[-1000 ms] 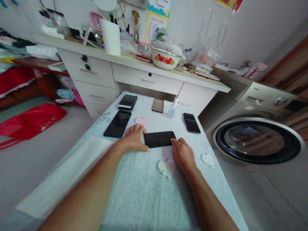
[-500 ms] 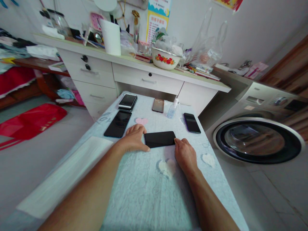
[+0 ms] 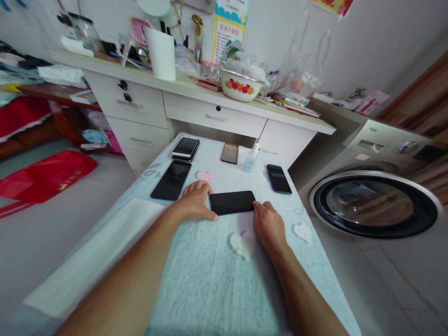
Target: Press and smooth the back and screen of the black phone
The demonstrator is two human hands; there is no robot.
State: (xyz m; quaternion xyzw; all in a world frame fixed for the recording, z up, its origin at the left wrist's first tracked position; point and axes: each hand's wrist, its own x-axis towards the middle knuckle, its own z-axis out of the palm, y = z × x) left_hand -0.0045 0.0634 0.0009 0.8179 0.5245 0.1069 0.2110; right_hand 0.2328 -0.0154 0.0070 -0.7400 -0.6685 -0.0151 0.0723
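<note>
A black phone (image 3: 233, 203) lies sideways on the cloth-covered table (image 3: 210, 275). Around its left end is my left hand (image 3: 196, 201), thumb and fingers spread at the corners. My right hand (image 3: 269, 221) has its fingers curled and pinches the phone's right end. A larger dark phone (image 3: 171, 180) rests left of my left hand, with a stack of phones (image 3: 185, 148) behind it. Farther back are a brown phone case (image 3: 230, 153) and a clear spray bottle (image 3: 250, 158). Another phone (image 3: 279, 178) with a purple edge lies at the right.
Behind the table stands a white drawer desk (image 3: 217, 114) bearing a flowered bowl (image 3: 241, 86) and a paper roll (image 3: 163, 55). A washing machine (image 3: 374, 186) is at the right. A white strip (image 3: 98, 252) runs along the table's left side; a red bag (image 3: 49, 177) lies on the floor.
</note>
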